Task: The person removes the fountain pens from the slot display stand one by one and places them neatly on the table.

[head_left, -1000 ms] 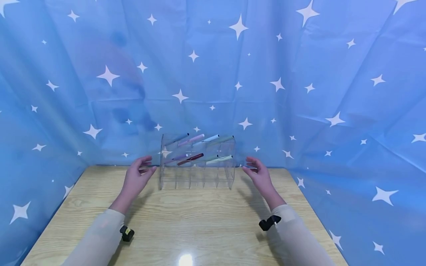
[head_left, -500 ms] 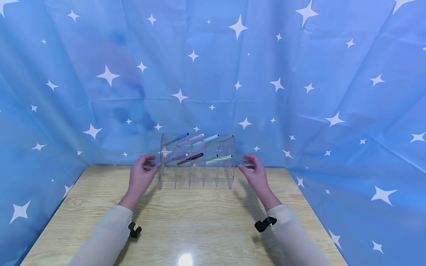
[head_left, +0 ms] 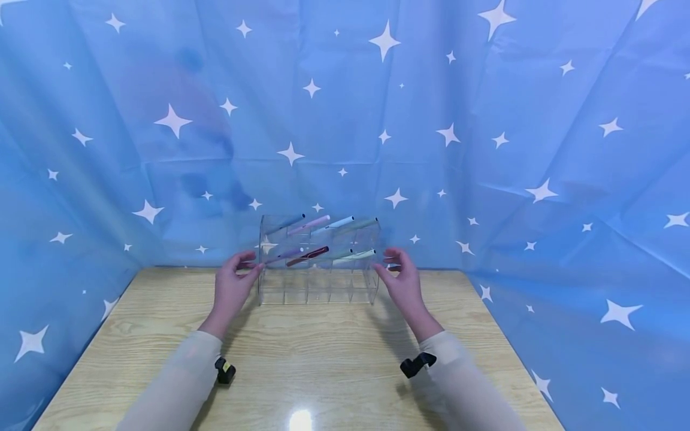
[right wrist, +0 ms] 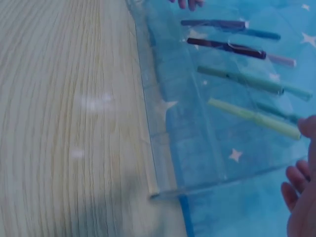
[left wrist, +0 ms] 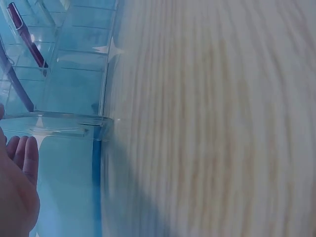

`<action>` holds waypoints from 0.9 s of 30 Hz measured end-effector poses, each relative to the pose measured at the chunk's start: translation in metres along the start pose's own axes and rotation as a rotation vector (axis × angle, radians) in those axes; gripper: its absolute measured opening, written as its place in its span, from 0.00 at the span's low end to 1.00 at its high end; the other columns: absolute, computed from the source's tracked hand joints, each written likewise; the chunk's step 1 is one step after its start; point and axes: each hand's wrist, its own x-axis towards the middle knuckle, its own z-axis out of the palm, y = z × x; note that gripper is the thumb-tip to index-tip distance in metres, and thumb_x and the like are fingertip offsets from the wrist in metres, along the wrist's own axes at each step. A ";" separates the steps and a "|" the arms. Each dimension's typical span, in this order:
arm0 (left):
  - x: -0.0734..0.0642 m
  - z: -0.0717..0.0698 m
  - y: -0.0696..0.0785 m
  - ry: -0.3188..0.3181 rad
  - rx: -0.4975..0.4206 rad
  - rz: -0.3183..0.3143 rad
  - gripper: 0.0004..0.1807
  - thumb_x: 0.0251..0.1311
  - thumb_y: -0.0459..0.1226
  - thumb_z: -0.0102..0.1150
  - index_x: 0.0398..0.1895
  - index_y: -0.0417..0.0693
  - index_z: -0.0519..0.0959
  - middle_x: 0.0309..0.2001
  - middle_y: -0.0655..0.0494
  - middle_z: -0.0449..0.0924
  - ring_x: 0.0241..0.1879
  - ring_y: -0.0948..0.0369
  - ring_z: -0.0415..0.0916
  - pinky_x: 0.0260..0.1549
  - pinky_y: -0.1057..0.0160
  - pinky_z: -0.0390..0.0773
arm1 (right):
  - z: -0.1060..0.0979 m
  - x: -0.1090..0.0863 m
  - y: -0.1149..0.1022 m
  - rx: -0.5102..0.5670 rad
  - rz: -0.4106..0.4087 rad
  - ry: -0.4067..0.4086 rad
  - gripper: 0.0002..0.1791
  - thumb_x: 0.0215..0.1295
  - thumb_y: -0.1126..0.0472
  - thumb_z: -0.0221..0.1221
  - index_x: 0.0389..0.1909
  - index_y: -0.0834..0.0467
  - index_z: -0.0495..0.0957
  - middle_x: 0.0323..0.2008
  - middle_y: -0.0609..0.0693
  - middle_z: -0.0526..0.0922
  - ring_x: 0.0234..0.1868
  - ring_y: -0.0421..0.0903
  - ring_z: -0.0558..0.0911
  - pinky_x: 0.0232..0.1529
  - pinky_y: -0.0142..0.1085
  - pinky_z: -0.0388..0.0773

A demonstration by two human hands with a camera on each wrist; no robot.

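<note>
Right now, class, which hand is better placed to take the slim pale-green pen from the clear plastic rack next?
Probably the right hand, beside the rack near the pale-green pen; the left hand is at the opposite end.

Starry blue cloth (head_left: pixel 350 114) around a wood-grained surface (head_left: pixel 318 353)

The cloth hangs behind and along both sides, creased, scattered with white four-pointed stars (head_left: pixel 384 41) and, toward the left, darker blotches (head_left: pixel 195 184). The surface is pale, its grain streaked tan, with one bright white glare (head_left: pixel 300 420) at its near side.

no readable text, labels, brands, numbers
</note>
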 end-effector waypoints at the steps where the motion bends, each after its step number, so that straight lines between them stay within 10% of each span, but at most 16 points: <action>1: 0.000 0.001 0.000 0.003 0.003 0.000 0.23 0.71 0.38 0.77 0.65 0.38 0.83 0.62 0.43 0.87 0.56 0.48 0.86 0.47 0.77 0.86 | 0.002 0.000 -0.002 -0.003 0.007 0.003 0.28 0.70 0.65 0.76 0.66 0.66 0.77 0.61 0.66 0.84 0.59 0.61 0.83 0.64 0.60 0.81; 8: -0.001 0.004 -0.003 0.002 0.010 -0.002 0.21 0.73 0.41 0.76 0.63 0.43 0.86 0.61 0.46 0.88 0.56 0.48 0.87 0.43 0.76 0.87 | 0.016 -0.003 -0.008 0.002 0.060 0.035 0.28 0.72 0.64 0.74 0.68 0.67 0.77 0.61 0.66 0.84 0.55 0.57 0.85 0.54 0.33 0.84; 27: -0.001 0.007 -0.005 0.033 0.049 -0.019 0.19 0.72 0.43 0.76 0.59 0.42 0.89 0.52 0.47 0.93 0.51 0.53 0.89 0.40 0.79 0.81 | 0.052 -0.001 -0.019 0.106 0.182 0.083 0.27 0.74 0.68 0.70 0.69 0.73 0.76 0.58 0.67 0.88 0.46 0.48 0.88 0.38 0.27 0.87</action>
